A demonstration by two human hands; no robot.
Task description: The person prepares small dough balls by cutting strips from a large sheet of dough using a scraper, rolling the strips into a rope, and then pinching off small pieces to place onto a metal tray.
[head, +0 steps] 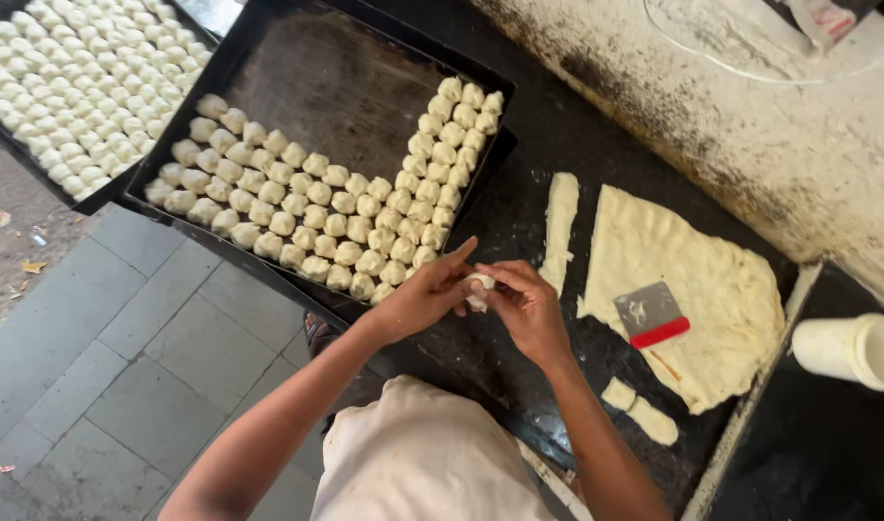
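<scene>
My left hand [424, 294] and my right hand [530, 304] meet over the dark counter, both pinching one small pale dough piece [479, 287] between their fingertips. Just left of them a black baking tray [307, 72] holds several rows of shaped dough pieces [316, 207]. To the right lies a flat sheet of rolled dough [693, 280] with a metal scraper with a red handle [651, 314] resting on it. A cut dough strip [559, 227] lies beside the sheet.
A second tray full of dough pieces [75, 87] sits at the top left. Two small cut dough bits [639, 410] lie near the counter edge. A white cup [847, 349] lies at the right. A stained wall [750, 125] borders the counter; grey floor tiles [104, 357] lie below.
</scene>
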